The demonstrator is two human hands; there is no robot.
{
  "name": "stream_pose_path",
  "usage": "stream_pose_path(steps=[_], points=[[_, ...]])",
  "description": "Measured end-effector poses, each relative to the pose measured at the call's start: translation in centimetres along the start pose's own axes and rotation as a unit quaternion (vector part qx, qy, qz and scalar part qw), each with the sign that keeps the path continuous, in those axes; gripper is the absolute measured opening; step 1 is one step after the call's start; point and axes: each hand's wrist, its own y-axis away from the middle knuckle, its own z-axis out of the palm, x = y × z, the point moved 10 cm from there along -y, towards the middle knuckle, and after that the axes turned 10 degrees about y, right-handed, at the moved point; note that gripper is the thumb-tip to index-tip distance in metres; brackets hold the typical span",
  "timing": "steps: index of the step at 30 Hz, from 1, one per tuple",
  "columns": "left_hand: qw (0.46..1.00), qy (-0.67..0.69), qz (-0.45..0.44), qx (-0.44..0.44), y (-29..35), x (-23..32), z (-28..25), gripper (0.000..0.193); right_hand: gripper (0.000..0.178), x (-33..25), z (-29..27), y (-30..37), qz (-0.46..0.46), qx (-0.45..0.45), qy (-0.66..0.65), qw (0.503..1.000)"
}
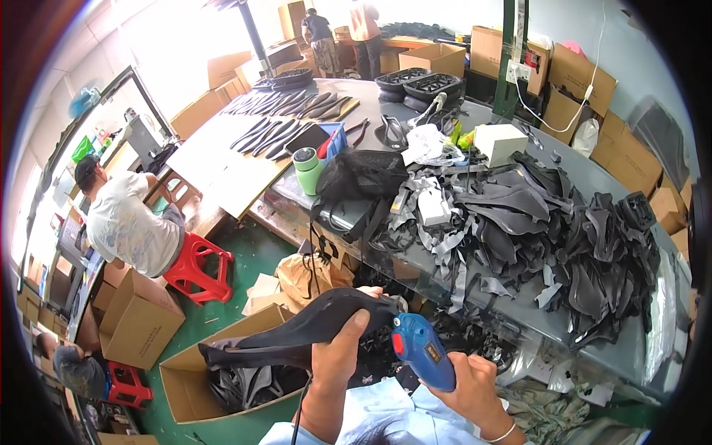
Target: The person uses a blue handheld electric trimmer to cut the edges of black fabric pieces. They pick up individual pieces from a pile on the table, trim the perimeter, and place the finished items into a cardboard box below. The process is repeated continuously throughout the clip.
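A black bicycle saddle (297, 326) is gripped at its side by my left hand (340, 348), the thumb on top. It lies tilted in the air, its narrow end toward the right. In my right hand (469, 384) is a blue electric cutter (426, 351) with a red button. The cutter's metal head meets or nearly meets the saddle's right end; exact contact is hard to see. Beneath the saddle stands an open cardboard box (180, 389) holding more dark saddle pieces (248, 387).
A grey table (482, 304) ahead bears heaped black covers and scraps (519, 215), a black mesh bag (363, 175) and a green flask (306, 170). Saddles lie in rows (278, 104) farther back. At left, a person (137, 215) sits on a red stool (200, 267).
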Motion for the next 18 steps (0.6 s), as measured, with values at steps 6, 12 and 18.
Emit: stream_pose_path(steps=[6,12,18], points=[[0.998,0.047,0.046,-0.025,0.4,0.8,0.0,0.034,0.049,0.2,0.3,0.1,0.009,-0.013,-0.01,1.0],[0.997,0.041,0.046,0.046,0.9,0.4,-1.5,0.032,0.051,0.1,0.6,0.3,0.005,-0.023,-0.025,0.999],[0.997,0.056,0.04,0.02,1.0,-0.4,-0.5,0.029,0.05,-0.4,0.7,0.0,0.014,-0.019,-0.056,0.998]])
